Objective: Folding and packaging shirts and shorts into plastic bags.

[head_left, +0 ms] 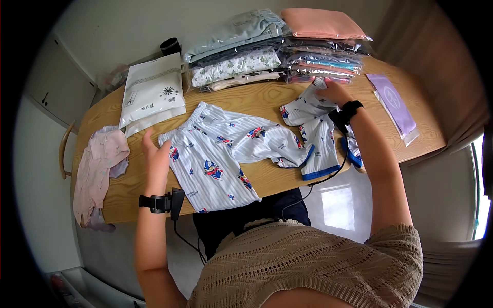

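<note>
A pair of white striped children's pants (215, 154) with colourful cartoon prints lies spread on the table in front of me. My left hand (155, 154) is at the left side of its elastic waistband, fingers apart, not gripping the cloth. To the right is a matching white top (318, 141) with blue trim, loosely bunched and partly lapping the pants' leg. My right hand (336, 95) has its fingers closed on the upper part of this top, and my forearm hides some of it. Both wrists wear black straps with cables.
Stacks of bagged folded clothes (236, 66) stand at the back, a peach bundle (326, 24) on top. White plastic bags (154, 92) lie back left, with a black cup (170, 46) behind. Pink garments (100, 169) hang over the left edge; a purple packet (393, 105) lies right on the wooden table (257, 97).
</note>
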`<state>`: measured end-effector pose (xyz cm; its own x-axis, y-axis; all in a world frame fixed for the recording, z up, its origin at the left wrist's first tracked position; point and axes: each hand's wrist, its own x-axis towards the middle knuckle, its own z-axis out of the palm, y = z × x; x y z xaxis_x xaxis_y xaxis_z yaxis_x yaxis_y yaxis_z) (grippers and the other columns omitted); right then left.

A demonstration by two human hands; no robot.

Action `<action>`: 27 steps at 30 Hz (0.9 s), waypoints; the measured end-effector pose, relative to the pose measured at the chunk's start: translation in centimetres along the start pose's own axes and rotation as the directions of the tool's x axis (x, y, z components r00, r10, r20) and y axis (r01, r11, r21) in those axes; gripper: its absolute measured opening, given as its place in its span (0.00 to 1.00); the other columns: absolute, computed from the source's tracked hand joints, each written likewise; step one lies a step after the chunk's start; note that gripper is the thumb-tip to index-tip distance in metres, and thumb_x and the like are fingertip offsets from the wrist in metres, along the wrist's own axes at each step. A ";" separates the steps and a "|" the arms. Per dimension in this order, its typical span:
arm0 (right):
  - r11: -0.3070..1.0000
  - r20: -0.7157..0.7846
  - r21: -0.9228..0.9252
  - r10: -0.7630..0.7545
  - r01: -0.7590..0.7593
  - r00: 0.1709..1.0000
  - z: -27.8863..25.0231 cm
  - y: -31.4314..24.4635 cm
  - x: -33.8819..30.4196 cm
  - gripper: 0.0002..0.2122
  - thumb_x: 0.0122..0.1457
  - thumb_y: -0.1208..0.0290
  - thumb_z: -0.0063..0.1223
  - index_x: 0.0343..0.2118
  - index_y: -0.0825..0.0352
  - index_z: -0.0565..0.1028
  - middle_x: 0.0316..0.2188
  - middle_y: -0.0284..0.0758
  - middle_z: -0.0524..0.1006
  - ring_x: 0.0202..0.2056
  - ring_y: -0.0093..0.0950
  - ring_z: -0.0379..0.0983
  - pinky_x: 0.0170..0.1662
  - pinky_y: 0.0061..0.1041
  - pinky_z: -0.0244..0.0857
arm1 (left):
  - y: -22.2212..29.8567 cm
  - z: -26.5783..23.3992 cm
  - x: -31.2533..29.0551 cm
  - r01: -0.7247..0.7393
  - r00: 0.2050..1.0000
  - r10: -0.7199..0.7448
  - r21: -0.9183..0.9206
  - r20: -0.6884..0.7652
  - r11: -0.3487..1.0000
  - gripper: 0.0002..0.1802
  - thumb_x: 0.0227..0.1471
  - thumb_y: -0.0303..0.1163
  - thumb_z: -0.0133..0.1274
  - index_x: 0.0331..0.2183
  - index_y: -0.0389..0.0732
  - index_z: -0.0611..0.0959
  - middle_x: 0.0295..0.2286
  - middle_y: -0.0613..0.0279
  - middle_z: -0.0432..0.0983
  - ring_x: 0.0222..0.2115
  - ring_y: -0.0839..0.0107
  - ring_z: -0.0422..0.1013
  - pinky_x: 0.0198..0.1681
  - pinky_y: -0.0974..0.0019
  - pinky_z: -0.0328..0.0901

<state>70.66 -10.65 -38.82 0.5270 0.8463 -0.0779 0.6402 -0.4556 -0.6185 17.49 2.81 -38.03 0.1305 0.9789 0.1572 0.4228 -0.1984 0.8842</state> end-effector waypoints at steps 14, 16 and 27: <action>0.640 0.072 0.721 -0.450 0.265 0.890 -12.1 -25.2 -21.3 0.15 0.61 0.64 0.45 0.44 0.72 0.71 0.33 0.33 0.77 0.32 0.19 0.73 0.38 0.18 0.66 | 13.9 3.4 -7.6 0.083 0.789 0.326 -0.616 0.521 0.783 0.33 0.52 0.37 0.54 0.54 0.35 0.60 0.55 0.53 0.57 0.56 0.61 0.56 0.54 0.62 0.56; 0.521 0.009 0.785 -0.551 0.336 0.834 -12.3 -26.5 -23.0 0.17 0.62 0.65 0.43 0.45 0.74 0.70 0.35 0.37 0.77 0.35 0.22 0.74 0.40 0.19 0.66 | 15.8 3.5 -8.1 0.102 0.791 0.336 -0.652 0.511 0.752 0.34 0.52 0.39 0.54 0.54 0.34 0.61 0.53 0.54 0.59 0.54 0.63 0.58 0.54 0.63 0.56; 0.306 0.067 0.912 -0.769 0.274 0.636 -9.5 -29.9 -25.0 0.22 0.59 0.65 0.42 0.50 0.77 0.64 0.40 0.46 0.73 0.42 0.33 0.73 0.48 0.31 0.66 | 17.4 -6.6 -13.6 -0.077 0.668 0.679 -0.879 0.305 0.471 0.21 0.51 0.36 0.56 0.43 0.32 0.74 0.36 0.56 0.74 0.36 0.72 0.71 0.40 0.69 0.64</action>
<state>43.63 -20.82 -10.90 -0.1948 0.9068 0.3740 -0.1692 0.3445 -0.9234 17.13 -13.64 -21.89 0.6476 0.5046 0.5710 -0.5991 -0.1260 0.7907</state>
